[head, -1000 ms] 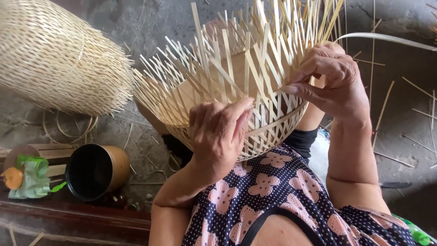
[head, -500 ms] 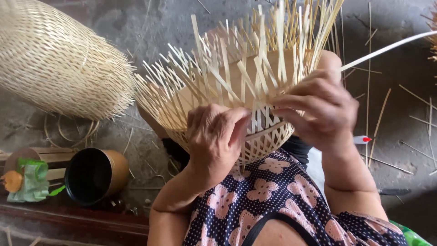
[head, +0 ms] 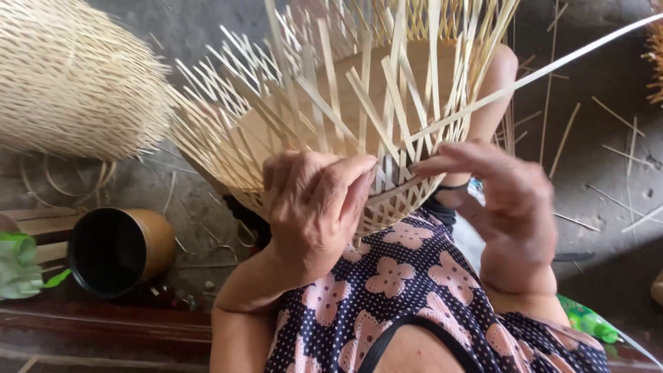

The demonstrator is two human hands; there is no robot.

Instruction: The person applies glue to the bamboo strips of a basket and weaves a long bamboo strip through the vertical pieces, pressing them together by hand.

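Matt pale bamboo-strip basket (head: 387, 117) — rough

finished basket (head: 69, 83) 10 o'clock | dark cup (head: 117, 250) on its side 8 o'clock | green plastic (head: 17, 266) 9 o'clock | loose strips (head: 615, 138) on floor 3 o'clock

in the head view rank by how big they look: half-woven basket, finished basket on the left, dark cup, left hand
1. half-woven basket, nearest the camera, so unsure
2. finished basket, cut off by the frame
3. left hand and dark cup look about alike
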